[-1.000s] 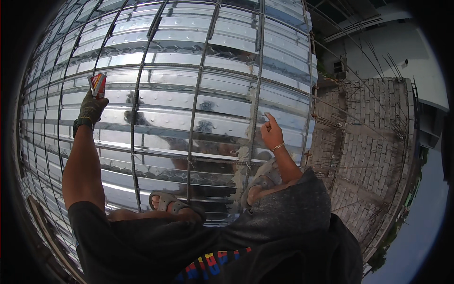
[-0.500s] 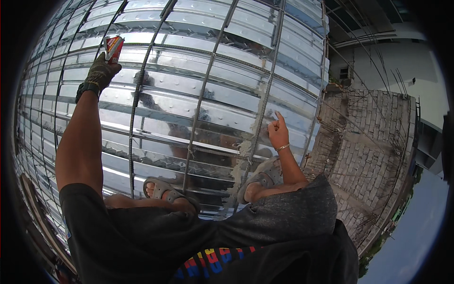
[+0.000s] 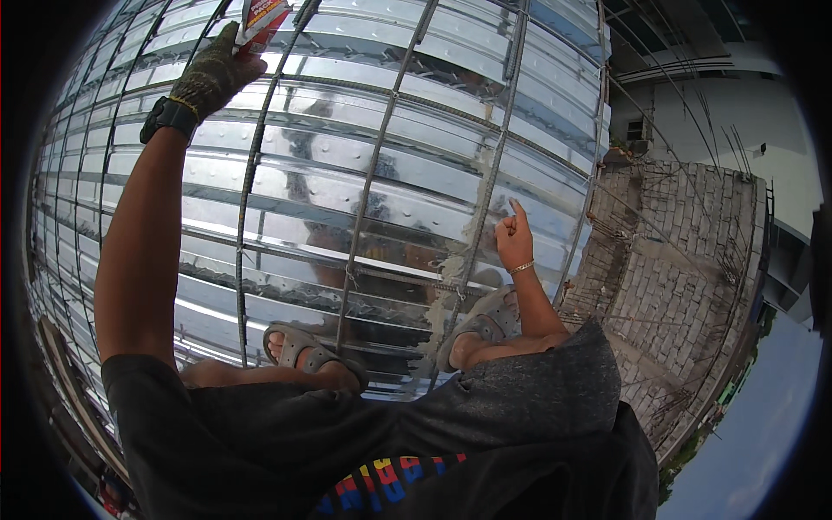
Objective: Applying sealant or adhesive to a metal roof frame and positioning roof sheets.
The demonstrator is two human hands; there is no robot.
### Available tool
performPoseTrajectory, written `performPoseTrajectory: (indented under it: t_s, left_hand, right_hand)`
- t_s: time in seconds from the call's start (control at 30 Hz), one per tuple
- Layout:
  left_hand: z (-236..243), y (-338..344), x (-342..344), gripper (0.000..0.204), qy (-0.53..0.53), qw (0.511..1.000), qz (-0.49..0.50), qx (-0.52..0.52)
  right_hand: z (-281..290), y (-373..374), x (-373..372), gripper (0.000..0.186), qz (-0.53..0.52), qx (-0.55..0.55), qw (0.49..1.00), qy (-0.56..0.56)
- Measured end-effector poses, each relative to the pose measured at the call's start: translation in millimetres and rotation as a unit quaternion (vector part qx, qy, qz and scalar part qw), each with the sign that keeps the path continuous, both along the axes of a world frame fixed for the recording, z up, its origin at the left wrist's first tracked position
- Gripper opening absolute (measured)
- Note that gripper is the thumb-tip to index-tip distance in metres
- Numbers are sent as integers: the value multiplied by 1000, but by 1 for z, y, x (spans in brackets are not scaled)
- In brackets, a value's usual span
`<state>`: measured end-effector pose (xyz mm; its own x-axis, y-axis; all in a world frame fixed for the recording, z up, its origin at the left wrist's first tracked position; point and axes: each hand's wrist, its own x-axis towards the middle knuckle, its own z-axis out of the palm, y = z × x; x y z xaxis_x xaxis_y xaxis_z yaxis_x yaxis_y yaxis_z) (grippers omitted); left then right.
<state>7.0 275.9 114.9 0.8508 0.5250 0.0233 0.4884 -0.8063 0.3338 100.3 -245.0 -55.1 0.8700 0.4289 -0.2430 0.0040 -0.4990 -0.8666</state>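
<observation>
My left hand (image 3: pixel 212 76), in a dark knit glove, is closed round a red and white packet (image 3: pixel 262 24), which it holds up over the rebar grid (image 3: pixel 367 178) at the far left. The packet's top runs out of the picture. My bare right hand (image 3: pixel 515 242) hovers over the shiny metal decking (image 3: pixel 425 204) near my right foot. Its index finger is stretched out and the other fingers are partly curled. I see nothing in it.
I squat on the decking in grey sandals (image 3: pixel 314 354), rebar crossing between and around my feet. A grey mortar streak (image 3: pixel 452 269) runs along one bar. Beyond the decking's right edge stands a block wall (image 3: pixel 685 234) with protruding rods. Boards (image 3: pixel 65 368) lie at lower left.
My left hand has moved farther out and to the right, carrying the packet to the upper edge. My right hand has shifted only slightly, its index finger still out.
</observation>
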Motion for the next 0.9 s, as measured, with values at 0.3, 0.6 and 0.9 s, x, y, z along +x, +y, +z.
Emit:
performPoseTrajectory:
  t_s: [0.3,0.6,0.9]
  left_hand:
    - [9,-165,98,51,171,944,-273,-70]
    - [-50,-227,171,49,185,944,-255,-97]
    - [-74,-245,192,33,188,955,-228,-26]
  right_hand:
    - [5,0,1,52,-11,12,1000,16]
    - [14,-2,-3,51,21,31,999,-19]
    - [14,-5,-3,49,17,47,998,-34]
